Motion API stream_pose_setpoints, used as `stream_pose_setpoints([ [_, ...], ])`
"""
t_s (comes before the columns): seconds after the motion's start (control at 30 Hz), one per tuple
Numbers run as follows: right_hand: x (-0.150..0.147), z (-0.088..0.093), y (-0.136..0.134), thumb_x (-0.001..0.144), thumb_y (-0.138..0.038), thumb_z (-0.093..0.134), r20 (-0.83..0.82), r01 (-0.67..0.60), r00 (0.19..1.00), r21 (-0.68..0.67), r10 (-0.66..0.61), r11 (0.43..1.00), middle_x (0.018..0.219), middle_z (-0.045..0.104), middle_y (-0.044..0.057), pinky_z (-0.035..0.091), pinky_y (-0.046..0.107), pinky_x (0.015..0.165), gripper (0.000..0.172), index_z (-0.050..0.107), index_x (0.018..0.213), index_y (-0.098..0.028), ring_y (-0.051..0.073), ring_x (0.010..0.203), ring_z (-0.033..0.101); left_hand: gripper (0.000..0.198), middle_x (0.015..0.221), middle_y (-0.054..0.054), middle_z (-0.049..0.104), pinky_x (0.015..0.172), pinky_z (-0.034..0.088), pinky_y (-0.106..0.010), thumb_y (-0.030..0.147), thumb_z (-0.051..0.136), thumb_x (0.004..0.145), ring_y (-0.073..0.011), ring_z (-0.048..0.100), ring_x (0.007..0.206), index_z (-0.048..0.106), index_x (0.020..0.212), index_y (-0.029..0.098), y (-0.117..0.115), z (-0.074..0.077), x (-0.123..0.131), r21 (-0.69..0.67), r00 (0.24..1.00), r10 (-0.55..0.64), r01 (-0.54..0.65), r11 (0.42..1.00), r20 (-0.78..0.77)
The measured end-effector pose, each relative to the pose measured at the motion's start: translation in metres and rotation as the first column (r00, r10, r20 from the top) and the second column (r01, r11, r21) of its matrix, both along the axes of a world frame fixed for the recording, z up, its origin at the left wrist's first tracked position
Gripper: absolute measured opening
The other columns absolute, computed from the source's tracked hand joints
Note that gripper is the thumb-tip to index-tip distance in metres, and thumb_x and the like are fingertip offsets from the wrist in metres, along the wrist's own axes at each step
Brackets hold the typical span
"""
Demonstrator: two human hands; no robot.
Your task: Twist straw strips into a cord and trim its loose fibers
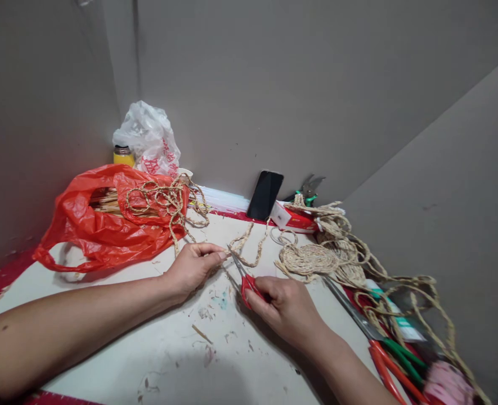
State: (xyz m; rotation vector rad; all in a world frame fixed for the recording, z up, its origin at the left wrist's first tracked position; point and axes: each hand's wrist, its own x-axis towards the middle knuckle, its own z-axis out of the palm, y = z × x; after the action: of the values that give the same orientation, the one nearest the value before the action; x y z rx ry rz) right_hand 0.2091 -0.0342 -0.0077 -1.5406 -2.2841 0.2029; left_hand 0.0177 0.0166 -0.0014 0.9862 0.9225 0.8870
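Note:
My left hand (193,269) pinches a braided straw cord (255,260) between thumb and fingers, low over the white board (168,349). From the pinch the cord runs right and loops on the board. My right hand (285,304) is closed around the red handles of small scissors (241,267). Their blades point up and left, at the cord just beside my left fingertips. Whether the blades touch the cord I cannot tell. A coiled flat piece of braided straw (308,260) lies to the right of the scissors.
A red plastic bag (105,236) of straw sits at left, with a white bag (147,135) and yellow jar (123,156) behind. A phone (265,194) leans at the back. Large red-handled shears (384,354) and tangled braided cord (430,287) line the right edge. Straw scraps (202,333) dot the board.

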Motion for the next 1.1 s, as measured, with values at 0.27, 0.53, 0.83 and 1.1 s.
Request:
stream_pose_setpoints([
  [0.27, -0.004, 0.0, 0.005, 0.081, -0.041, 0.054, -0.63, 0.156, 0.755, -0.099, -0.183, 0.983, 0.046, 0.036, -0.004, 0.027, 0.023, 0.046, 0.042, 0.042, 0.047, -0.018, 0.009, 0.046, 0.033, 0.034, 0.039, 0.01, 0.032, 0.04, 0.013, -0.022, 0.044, 0.069, 0.068, -0.0044, 0.022, 0.036, 0.065, 0.082, 0.013, -0.003, 0.004, 0.0, 0.049, 0.998, -0.045, 0.047, 0.998, -0.036],
  [0.53, -0.021, -0.001, 0.005, 0.07, -0.048, 0.072, -0.874, -0.046, 0.214, -0.454, -0.435, 0.89, 0.048, 0.048, -0.003, 0.028, 0.02, 0.042, 0.036, 0.059, 0.06, -0.015, 0.007, 0.042, 0.036, 0.021, 0.081, -0.006, 0.068, 0.072, 0.04, -0.023, 0.029, 0.063, 0.075, -0.0128, 0.055, 0.073, 0.072, 0.083, 0.012, -0.021, 0.005, 0.004, 0.29, 0.964, -0.235, 0.263, 0.92, -0.126],
  [0.83, -0.003, 0.006, 0.011, 0.07, -0.04, 0.074, -0.951, 0.149, 0.147, -0.252, -0.274, 0.956, 0.049, 0.041, -0.005, 0.029, 0.022, 0.047, 0.032, 0.057, 0.057, -0.017, 0.008, 0.048, 0.035, 0.037, 0.072, -0.003, 0.064, 0.065, 0.04, -0.024, 0.04, 0.052, 0.084, -0.0132, 0.052, 0.065, 0.066, 0.106, 0.014, -0.015, 0.004, 0.0, 0.272, 0.948, -0.196, 0.264, 0.925, -0.252],
  [1.1, 0.003, 0.013, 0.008, 0.071, -0.042, 0.072, -0.953, 0.283, 0.241, -0.113, -0.185, 0.952, 0.051, 0.041, -0.004, 0.03, 0.024, 0.045, 0.033, 0.054, 0.057, -0.018, 0.009, 0.047, 0.035, 0.015, 0.079, -0.006, 0.065, 0.073, 0.04, -0.028, 0.019, 0.055, 0.081, -0.0166, 0.055, 0.076, 0.069, 0.083, 0.017, -0.022, 0.015, -0.007, 0.732, 0.889, 0.083, 0.314, 0.604, -0.45],
])
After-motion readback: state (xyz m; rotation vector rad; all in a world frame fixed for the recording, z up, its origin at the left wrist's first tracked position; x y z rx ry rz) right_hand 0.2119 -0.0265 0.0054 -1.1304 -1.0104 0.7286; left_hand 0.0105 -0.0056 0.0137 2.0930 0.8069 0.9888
